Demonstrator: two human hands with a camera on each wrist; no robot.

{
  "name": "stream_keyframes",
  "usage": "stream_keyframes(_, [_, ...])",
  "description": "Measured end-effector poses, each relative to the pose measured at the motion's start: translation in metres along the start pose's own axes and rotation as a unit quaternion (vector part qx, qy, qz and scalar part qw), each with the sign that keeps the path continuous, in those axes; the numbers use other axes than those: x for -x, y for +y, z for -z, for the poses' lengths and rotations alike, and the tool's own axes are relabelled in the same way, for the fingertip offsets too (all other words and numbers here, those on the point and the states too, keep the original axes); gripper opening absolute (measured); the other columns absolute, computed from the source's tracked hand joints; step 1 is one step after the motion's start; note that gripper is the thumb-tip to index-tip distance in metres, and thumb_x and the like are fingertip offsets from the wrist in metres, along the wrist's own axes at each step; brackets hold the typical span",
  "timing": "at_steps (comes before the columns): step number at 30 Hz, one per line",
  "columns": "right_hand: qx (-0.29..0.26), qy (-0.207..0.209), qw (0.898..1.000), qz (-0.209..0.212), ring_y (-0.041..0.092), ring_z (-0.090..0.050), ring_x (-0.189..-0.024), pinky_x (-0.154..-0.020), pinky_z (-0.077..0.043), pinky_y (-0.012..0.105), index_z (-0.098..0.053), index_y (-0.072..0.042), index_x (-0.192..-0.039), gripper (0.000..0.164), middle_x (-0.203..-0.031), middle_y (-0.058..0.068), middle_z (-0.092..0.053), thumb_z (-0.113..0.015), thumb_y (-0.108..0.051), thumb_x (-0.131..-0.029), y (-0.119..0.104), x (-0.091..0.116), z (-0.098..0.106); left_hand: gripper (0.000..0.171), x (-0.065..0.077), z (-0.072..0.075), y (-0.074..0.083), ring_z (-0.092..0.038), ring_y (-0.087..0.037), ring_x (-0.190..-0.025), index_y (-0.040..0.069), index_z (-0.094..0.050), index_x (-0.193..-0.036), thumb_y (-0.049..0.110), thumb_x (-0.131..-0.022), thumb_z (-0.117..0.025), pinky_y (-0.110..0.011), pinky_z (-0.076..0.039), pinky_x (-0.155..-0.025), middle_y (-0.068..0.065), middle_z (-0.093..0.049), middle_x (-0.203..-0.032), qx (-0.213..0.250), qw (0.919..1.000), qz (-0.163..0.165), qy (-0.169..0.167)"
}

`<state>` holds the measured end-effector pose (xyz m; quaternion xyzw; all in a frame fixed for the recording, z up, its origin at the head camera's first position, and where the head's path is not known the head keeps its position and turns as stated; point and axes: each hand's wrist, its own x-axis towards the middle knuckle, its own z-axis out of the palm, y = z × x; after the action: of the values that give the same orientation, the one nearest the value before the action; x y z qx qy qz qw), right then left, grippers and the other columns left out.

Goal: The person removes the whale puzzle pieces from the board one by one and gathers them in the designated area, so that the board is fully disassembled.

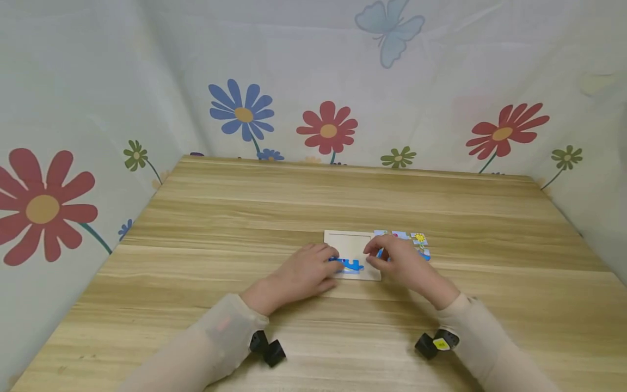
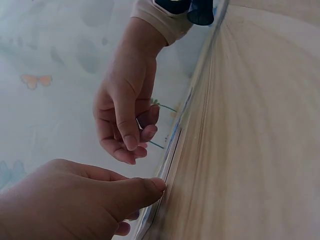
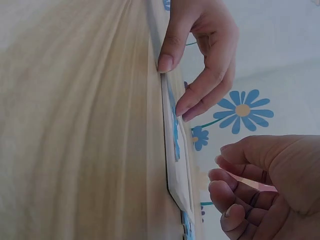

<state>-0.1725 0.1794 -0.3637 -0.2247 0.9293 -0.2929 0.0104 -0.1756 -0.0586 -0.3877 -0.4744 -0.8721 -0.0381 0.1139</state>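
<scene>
A pale wooden puzzle tray (image 1: 345, 244) lies flat, with blue jigsaw pieces (image 1: 354, 265) set in its near part. My left hand (image 1: 306, 272) rests at the tray's left side. Its fingertips touch the blue pieces, and its thumb (image 3: 166, 61) lies against the near edge in the right wrist view. Above the tray's right side hovers my right hand (image 1: 404, 264), fingers loosely bent, with nothing visible between them. Behind and under it, several loose jigsaw pieces (image 1: 419, 238) lie beside the tray, partly hidden by that hand; one shows a yellow sun.
Both hands work over a wood-grain table (image 1: 245, 212). A white curtain (image 1: 284, 54) printed with flowers and a butterfly hangs behind and beside it. Black wrist cameras (image 1: 274, 354) stick out below both sleeves.
</scene>
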Motion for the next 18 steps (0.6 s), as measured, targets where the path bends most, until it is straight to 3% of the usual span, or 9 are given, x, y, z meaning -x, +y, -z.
stream_keyframes(10, [-0.028, -0.028, 0.999, -0.005, 0.008, -0.051, -0.068, -0.061, -0.044, 0.021, -0.067, -0.002, -0.098, 0.012, -0.087, 0.006, -0.065, -0.063, -0.01, -0.089, 0.002, -0.005, -0.014, 0.021, 0.001, 0.0, -0.002, -0.06, -0.019, -0.107, 0.018, -0.07, -0.11, 0.028, -0.093, -0.062, -0.039, -0.048, -0.097, -0.001, -0.065, -0.112, 0.014, 0.9998, 0.011, -0.009])
stream_keyframes(18, [-0.015, -0.001, 1.0, -0.008, 0.009, -0.053, -0.073, -0.067, -0.046, 0.022, -0.069, -0.004, -0.094, 0.011, -0.085, 0.004, -0.064, -0.064, -0.01, -0.087, 0.004, -0.006, -0.026, 0.019, 0.002, -0.004, -0.002, -0.061, -0.018, -0.107, 0.02, -0.071, -0.11, 0.025, -0.094, -0.062, -0.04, -0.049, -0.097, 0.001, -0.066, -0.111, 0.004, 0.9999, 0.012, 0.003])
